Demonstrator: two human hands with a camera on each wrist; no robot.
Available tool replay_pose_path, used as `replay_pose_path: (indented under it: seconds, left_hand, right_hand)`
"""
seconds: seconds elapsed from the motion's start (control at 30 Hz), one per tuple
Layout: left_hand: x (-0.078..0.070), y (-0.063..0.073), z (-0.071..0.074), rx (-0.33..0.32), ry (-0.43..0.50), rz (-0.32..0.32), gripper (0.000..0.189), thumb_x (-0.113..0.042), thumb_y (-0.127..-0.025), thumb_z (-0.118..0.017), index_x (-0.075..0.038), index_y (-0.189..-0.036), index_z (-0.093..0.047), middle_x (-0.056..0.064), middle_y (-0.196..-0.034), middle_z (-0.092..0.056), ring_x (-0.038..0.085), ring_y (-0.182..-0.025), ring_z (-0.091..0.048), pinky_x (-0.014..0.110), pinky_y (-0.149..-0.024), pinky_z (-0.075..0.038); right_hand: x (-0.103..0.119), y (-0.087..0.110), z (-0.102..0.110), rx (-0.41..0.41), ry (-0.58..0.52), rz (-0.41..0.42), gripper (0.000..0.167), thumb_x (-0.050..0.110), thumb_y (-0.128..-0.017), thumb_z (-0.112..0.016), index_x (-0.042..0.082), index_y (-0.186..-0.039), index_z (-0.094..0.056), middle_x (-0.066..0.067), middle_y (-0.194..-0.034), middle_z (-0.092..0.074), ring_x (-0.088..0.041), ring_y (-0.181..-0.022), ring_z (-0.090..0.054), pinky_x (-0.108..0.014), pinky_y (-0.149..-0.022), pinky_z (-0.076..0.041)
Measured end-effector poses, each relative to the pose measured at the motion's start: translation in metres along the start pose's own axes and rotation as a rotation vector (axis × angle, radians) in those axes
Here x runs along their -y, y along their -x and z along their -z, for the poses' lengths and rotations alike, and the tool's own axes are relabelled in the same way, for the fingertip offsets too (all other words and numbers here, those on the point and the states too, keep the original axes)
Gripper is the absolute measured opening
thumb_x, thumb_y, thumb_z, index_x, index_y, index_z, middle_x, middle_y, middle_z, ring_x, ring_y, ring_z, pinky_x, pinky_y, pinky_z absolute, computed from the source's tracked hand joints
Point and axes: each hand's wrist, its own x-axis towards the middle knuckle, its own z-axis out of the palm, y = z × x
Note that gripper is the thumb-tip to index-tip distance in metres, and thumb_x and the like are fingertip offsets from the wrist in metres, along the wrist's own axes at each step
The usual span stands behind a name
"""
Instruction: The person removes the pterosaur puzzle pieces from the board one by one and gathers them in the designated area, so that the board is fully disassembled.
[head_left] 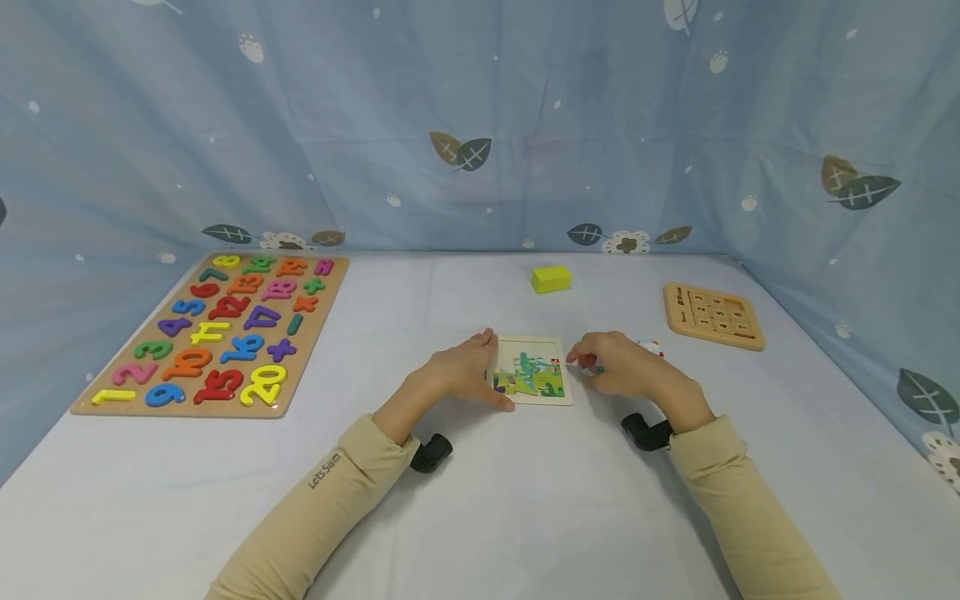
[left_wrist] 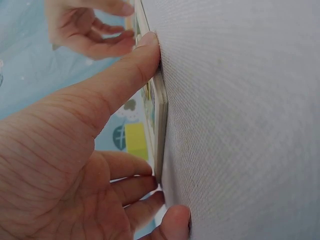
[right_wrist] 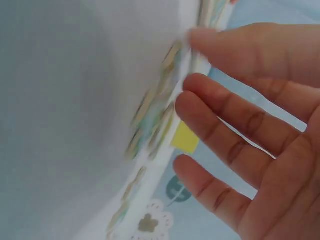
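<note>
A small square picture jigsaw puzzle (head_left: 529,375) with a green design and pale frame lies on the white table. My left hand (head_left: 468,373) holds it at the left side, the thumb along the near edge and the fingers by the far left corner; in the left wrist view, thumb and fingertips meet the frame (left_wrist: 160,115). Just right of the frame is my right hand (head_left: 618,364), its fingers loosely bent with nothing between them. Several loose puzzle pieces (right_wrist: 145,112), blurred in the right wrist view, lie by its fingertips, partly hidden under the hand from above.
A wooden number board (head_left: 174,360) with colourful numerals lies at the left. Behind the puzzle sits a yellow-green block (head_left: 551,279). At the right is a small wooden number tile puzzle (head_left: 712,315). A blue patterned curtain (head_left: 480,192) hangs behind the table.
</note>
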Motion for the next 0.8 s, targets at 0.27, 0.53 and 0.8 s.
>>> replay_pose_path:
  seconds: [0.27, 0.53, 0.8]
  left_hand:
    - [-0.002, -0.002, 0.0, -0.005, -0.018, 0.007, 0.111, -0.054, -0.078, -0.073, -0.002, -0.154, -0.013, 0.01, -0.162, -0.008, 0.023, -0.15, -0.012, 0.047, -0.117, -0.026]
    - [0.003, 0.001, -0.003, -0.011, 0.004, 0.011, 0.111, -0.056, -0.078, -0.073, -0.003, -0.154, -0.012, 0.01, -0.162, -0.007, 0.023, -0.15, -0.011, 0.05, -0.115, -0.027]
    - [0.002, 0.0, -0.001, -0.009, -0.003, -0.002, 0.111, -0.056, -0.078, -0.073, -0.003, -0.154, -0.012, 0.009, -0.162, -0.007, 0.023, -0.15, -0.012, 0.05, -0.114, -0.029]
  right_hand:
    - [0.027, -0.014, -0.005, -0.024, 0.012, 0.109, 0.025, 0.012, -0.09, -0.066, -0.002, -0.11, -0.07, -0.01, -0.1, -0.065, -0.018, -0.085, -0.061, -0.034, -0.076, -0.052]
    - [0.046, -0.037, -0.012, 0.021, 0.057, 0.097, 0.031, 0.013, -0.087, -0.071, -0.004, -0.113, -0.069, -0.014, -0.108, -0.063, -0.025, -0.096, -0.063, -0.035, -0.082, -0.053]
    - [0.045, -0.036, -0.013, 0.069, 0.072, 0.159, 0.015, 0.01, -0.085, -0.072, 0.004, -0.098, -0.077, -0.011, -0.105, -0.064, -0.024, -0.098, -0.061, -0.035, -0.086, -0.052]
